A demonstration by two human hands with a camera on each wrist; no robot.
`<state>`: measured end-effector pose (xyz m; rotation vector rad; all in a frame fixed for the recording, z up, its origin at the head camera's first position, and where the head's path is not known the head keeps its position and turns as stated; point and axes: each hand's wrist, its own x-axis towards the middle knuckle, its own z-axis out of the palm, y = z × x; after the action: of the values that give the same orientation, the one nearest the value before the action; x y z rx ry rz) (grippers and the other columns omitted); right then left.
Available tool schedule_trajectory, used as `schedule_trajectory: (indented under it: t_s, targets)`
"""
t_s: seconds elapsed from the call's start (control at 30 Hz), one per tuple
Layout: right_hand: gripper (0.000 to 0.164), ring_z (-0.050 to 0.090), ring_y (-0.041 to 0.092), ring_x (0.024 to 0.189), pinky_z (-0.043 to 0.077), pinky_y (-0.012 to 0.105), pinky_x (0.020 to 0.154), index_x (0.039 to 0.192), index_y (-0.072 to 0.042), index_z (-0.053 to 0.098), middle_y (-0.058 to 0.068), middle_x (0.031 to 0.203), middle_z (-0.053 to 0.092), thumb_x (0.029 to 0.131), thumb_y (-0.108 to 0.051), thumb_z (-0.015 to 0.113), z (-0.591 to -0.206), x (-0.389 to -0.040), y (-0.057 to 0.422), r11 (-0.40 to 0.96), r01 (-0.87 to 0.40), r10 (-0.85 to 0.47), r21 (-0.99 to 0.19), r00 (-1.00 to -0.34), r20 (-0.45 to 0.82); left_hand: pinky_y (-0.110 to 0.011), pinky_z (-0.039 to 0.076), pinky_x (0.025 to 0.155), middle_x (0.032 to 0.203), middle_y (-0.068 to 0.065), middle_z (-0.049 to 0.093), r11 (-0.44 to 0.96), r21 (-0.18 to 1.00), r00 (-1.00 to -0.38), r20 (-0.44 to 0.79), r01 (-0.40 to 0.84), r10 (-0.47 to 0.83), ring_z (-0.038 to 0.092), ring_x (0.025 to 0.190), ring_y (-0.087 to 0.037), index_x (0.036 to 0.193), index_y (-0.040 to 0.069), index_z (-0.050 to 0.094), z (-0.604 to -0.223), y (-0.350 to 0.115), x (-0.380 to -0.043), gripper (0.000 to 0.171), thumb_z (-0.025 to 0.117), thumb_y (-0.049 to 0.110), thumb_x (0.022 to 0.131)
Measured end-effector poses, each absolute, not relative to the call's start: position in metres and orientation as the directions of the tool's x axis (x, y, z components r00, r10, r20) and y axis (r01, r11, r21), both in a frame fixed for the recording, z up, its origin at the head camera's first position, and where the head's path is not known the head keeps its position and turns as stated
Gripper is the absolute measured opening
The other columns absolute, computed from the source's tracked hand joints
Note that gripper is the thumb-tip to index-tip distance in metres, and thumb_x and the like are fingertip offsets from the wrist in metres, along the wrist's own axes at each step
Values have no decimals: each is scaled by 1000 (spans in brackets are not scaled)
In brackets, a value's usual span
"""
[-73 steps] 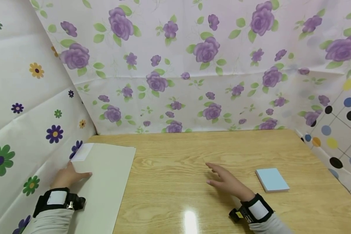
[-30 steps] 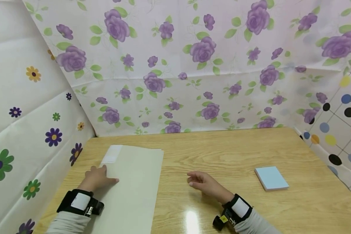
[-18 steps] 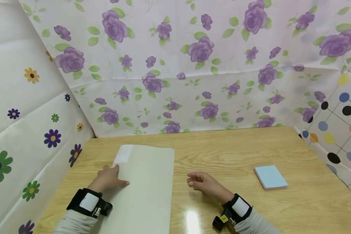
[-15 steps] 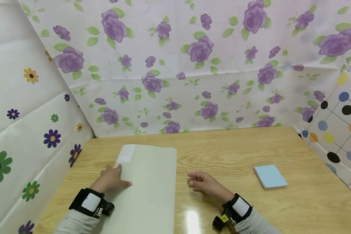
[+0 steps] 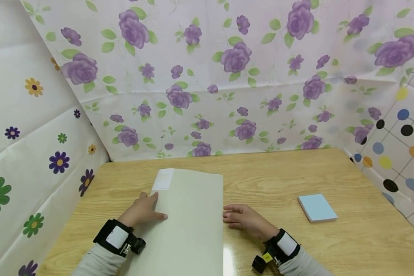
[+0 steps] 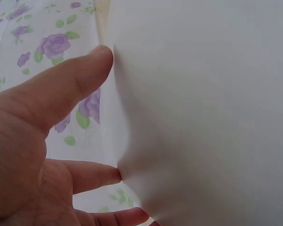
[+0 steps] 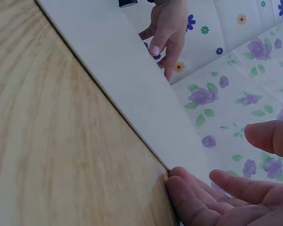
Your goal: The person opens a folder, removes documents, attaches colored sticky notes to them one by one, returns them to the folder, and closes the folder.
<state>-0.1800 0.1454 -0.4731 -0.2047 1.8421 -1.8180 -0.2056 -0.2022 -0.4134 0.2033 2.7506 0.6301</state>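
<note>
A large cream paper folder or sheet stack [image 5: 193, 222] lies flat on the table, with a white label [image 5: 163, 179] at its upper left corner. My left hand [image 5: 141, 211] is at its left edge, thumb and fingers spread. In the left wrist view, straight fingertips touch the pale surface [image 6: 217, 94] along its edge, which dents slightly there. My right hand [image 5: 250, 222] rests at the right edge with fingers loosely bent. The right wrist view shows fingertips [image 7: 179, 186] right at that edge and nothing held.
To the right, a small pale blue square pad [image 5: 317, 207] lies on the wooden table [image 5: 262, 176]. Flower-patterned sheeting [image 5: 179, 126] stands behind the table, and more sheeting [image 5: 34, 165] borders it on the left. A dotted sheet [image 5: 400, 149] hangs on the right.
My left hand and the cream folder have slid right, away from the left sheeting, until the folder's edge reaches my right fingertips. Earlier, my right hand moved slightly left and its fingers bent.
</note>
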Motion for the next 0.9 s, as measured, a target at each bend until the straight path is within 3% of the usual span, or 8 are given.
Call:
schedule_trajectory:
  t_s: [0.23,0.47,0.6,0.9]
  targets:
    - [50,68,15,112,58,34,98,145,18,38,24,132,63,106,-10,52,-475,-179,154,66,284,-441,-957,-852,-283,-64,48,101,141,-48,35,893,442,-938,-270,79,217,53,119,-56,151,-16,32,-414,-193,-206,96,83,31,85]
    - [51,68,22,117,57,38,101,147,19,35,30,136,60,107,-9,49,-473,-177,165,66,309,-409,-949,-859,-308,-66,44,106,144,-50,33,887,452,-937,-258,97,235,46,129,-62,150,-16,33,-416,-180,-208,95,82,30,85]
    - [52,66,25,121,51,44,109,148,19,32,34,140,56,108,-11,46,-471,-175,172,38,358,-371,-933,-862,-346,-68,39,111,147,-51,31,884,455,-935,-257,105,243,38,135,-64,150,-17,33,-418,-171,-208,93,81,30,86]
    - [57,64,17,113,41,52,118,150,18,29,31,137,58,105,-12,46,-461,-170,187,-42,407,-277,-912,-882,-381,-67,42,108,146,-48,35,887,442,-935,-244,130,259,42,133,-62,150,-17,34,-417,-148,-212,87,78,30,90]
